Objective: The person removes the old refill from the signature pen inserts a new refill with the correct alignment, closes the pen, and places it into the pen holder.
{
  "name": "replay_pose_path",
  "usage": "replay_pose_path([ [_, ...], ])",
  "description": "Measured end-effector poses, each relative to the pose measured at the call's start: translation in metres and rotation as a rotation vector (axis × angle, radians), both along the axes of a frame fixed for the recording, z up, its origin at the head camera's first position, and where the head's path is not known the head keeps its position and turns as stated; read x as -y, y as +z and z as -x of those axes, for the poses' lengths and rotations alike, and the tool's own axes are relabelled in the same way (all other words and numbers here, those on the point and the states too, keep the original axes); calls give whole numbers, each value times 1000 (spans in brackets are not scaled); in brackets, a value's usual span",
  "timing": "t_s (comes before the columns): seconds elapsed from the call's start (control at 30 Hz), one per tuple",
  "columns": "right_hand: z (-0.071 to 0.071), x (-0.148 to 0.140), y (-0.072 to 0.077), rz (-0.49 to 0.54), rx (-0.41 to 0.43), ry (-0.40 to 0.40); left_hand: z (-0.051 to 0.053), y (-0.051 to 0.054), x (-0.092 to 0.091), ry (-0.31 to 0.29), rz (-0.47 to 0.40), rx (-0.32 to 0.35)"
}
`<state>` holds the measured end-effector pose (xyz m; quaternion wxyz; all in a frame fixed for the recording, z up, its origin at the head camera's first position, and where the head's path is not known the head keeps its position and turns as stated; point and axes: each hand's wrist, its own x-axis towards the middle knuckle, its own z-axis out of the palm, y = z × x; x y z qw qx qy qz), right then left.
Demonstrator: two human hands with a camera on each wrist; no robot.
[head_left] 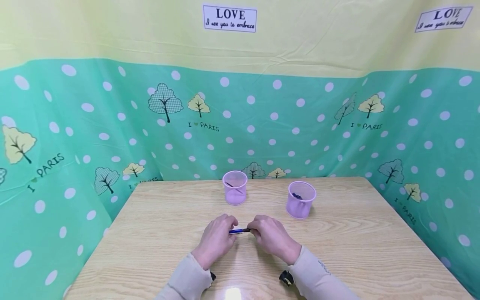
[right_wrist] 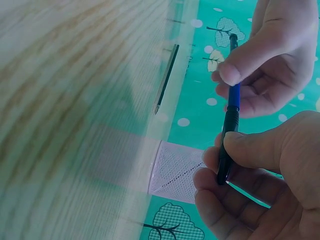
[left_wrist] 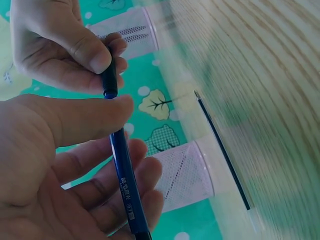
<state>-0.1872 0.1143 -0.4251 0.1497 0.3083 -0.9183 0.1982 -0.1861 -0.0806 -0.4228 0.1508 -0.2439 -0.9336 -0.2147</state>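
A pen with a blue barrel (head_left: 236, 231) and black grip is held crosswise between both hands. My left hand (head_left: 217, 239) pinches the blue barrel (left_wrist: 122, 165), which bears white print, between thumb and fingers. At the pen's black section (right_wrist: 230, 135), my right hand (head_left: 271, 237) grips with thumb and fingertips; the two parts meet in a line. Both wrist views show a thin dark refill (left_wrist: 225, 155) with a metal tip lying on the table, apart from the hands. In the head view I cannot make out this refill.
Beyond the hands stand two lilac mesh cups on the wooden table (head_left: 157, 233). The left cup (head_left: 235, 196) holds thin dark sticks; the right cup (head_left: 298, 209) holds small dark blue pieces. A green and yellow patterned curtain (head_left: 240, 112) surrounds the table's back and sides.
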Motion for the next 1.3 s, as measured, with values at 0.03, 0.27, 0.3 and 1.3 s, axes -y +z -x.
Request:
replay_pose_path([
  [0.03, 0, 0, 0, 1, 2, -1, 0, 0, 0, -2, 0, 19],
  [0.27, 0, 0, -1, 1, -8, 1, -1, 1, 0, -31, 47, 11],
  [0.3, -1, 0, 0, 1, -10, 0, -1, 1, 0, -34, 58, 0],
  [1.3, -1, 1, -1, 4, -4, 10, -1, 0, 0, -59, 72, -36],
])
